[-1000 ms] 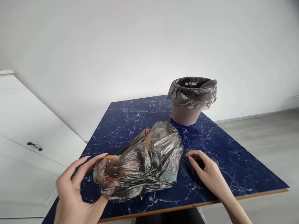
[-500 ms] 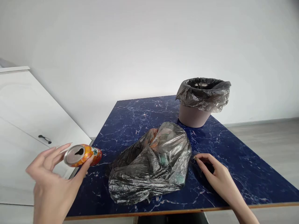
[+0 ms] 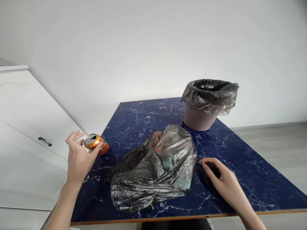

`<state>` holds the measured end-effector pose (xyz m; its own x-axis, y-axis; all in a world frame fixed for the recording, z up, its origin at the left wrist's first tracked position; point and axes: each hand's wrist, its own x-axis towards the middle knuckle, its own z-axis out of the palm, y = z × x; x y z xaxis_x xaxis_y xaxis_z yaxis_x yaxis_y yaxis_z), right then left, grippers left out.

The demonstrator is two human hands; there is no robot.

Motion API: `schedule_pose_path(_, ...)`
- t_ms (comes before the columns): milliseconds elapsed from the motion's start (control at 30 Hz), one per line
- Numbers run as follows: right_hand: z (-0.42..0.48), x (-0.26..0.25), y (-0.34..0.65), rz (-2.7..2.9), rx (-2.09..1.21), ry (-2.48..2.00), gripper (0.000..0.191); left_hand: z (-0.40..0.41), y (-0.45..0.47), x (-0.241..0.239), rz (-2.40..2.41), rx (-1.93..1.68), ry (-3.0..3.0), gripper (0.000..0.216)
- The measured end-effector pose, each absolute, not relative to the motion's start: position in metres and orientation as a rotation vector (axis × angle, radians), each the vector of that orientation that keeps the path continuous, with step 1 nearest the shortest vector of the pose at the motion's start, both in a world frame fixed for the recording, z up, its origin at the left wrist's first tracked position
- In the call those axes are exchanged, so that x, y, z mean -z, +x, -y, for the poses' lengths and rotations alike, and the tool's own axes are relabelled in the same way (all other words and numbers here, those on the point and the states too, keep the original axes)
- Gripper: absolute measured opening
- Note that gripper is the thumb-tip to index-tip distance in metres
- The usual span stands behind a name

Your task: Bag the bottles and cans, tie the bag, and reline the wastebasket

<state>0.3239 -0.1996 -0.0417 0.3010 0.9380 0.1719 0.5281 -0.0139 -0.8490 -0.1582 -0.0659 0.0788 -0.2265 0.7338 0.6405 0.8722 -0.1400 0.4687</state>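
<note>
Gripping an orange drink can [image 3: 96, 143] at the left edge of a blue marbled table [image 3: 240, 166], the left hand [image 3: 78, 158] curls its fingers around the tin, apparently setting it down. Beside a crumpled grey bag [image 3: 153, 169], the right hand [image 3: 222, 182] rests with fingers loosely bent, pinching the bag's edge. Behind stands 1 lined bin [image 3: 206, 105].
</note>
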Motion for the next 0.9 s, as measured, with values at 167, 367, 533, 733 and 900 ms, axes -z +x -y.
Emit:
schedule_pose_path(167, 0.2, 0.043, 0.323, 1.346, -0.581, -1.658, 0.038, 0.061, -0.159, -0.075, 1.977, 1.283, -1.851, 0.092)
schedule_pose_path(367, 0.201, 0.042, 0.323, 1.357, -0.574, -1.661, 0.038, 0.054, -0.159, -0.075, 1.985, 1.267, -1.876, 0.091)
schedule_pose_path(533, 0.2, 0.041, 0.323, 1.352, -0.566, -1.647, 0.037, 0.072, -0.142, -0.079, 1.85, 1.303, -1.806, 0.082)
schedule_pose_path(733, 0.2, 0.041, 0.324, 1.35, -0.584, -1.661, 0.038, 0.123, -0.132, -0.096, 1.76, 1.164, -2.268, 0.022)
schedule_pose_path(900, 0.201, 0.041, 0.324, 1.351, -0.567, -1.656, 0.036, 0.156, -0.126, -0.097, 1.726, 0.63, -3.109, 0.026)
